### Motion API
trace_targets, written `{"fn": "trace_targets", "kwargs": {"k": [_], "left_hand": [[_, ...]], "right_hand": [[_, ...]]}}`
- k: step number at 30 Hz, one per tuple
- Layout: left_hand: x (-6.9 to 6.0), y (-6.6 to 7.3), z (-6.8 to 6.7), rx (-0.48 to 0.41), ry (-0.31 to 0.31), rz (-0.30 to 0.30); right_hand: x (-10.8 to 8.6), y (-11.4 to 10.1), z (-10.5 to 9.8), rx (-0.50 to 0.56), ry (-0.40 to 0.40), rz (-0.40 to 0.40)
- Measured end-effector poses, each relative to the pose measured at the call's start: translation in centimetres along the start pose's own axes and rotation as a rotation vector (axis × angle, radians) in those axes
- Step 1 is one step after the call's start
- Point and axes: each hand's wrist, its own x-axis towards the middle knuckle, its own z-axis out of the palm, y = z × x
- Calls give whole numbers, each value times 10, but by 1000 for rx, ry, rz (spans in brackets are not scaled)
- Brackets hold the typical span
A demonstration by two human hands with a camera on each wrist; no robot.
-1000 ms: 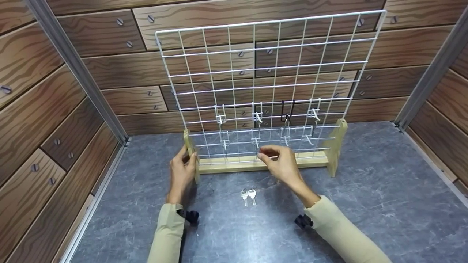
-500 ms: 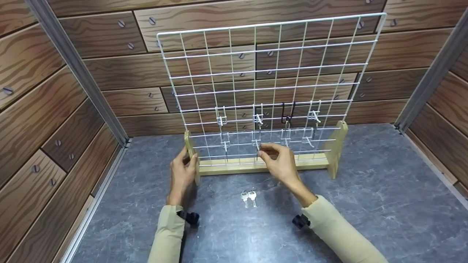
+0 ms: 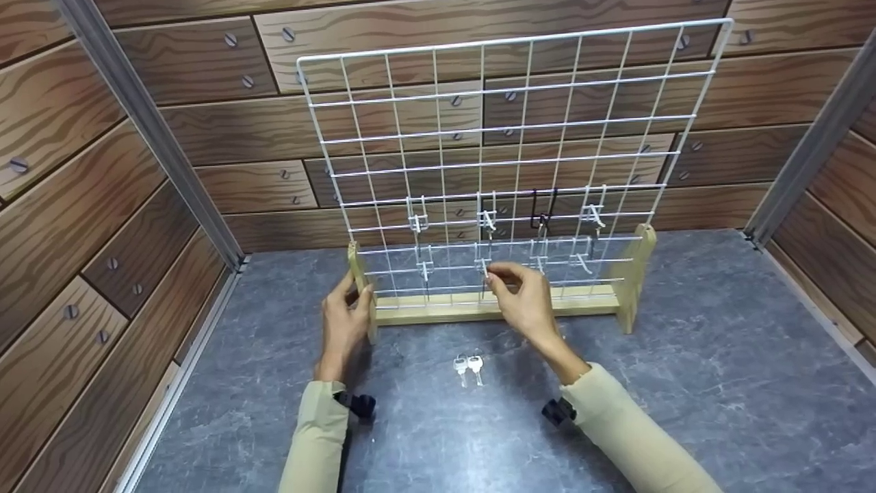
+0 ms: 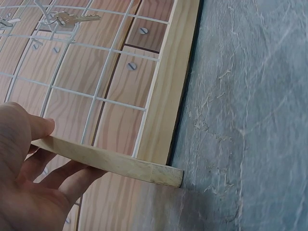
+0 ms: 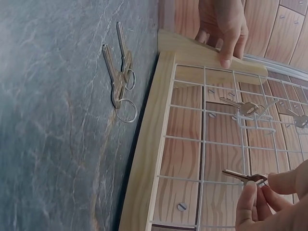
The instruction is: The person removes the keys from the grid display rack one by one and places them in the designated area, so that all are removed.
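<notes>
My left hand [image 3: 342, 318] grips the left wooden end piece [image 4: 110, 161] of a stand that bears a white wire grid [image 3: 482, 46]. In the left wrist view the thumb lies on one side of that wood and the fingers on the other. My right hand [image 3: 527, 301] pinches a key [image 5: 236, 175] by its ring end, its blade sticking out, close to a lower-row hook [image 3: 482, 263]. The ring is mostly hidden by the fingers. Another key [image 5: 248, 108] hangs from the neighbouring lower hook, near the left end.
Two keys with rings [image 3: 468, 368] lie on the grey table in front of the stand. White hooks [image 3: 594, 213] and one black hook [image 3: 543, 220] sit on the grid in two rows, some bearing keys. Wood-patterned walls [image 3: 239, 130] stand behind and at both sides.
My right hand has risen slightly with the key, closer to the lower hook. The left hand keeps its grip on the end piece. The head view has shifted a little.
</notes>
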Motion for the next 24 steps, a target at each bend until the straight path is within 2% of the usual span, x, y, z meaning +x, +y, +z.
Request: {"fn": "trace_targets", "kwargs": {"k": [16,24], "left_hand": [[0,0,-1,10,7,18],[2,-2,-1,10,12,34]], "right_hand": [[0,7,7,71,89,33],[0,8,9,107,105,47]]}}
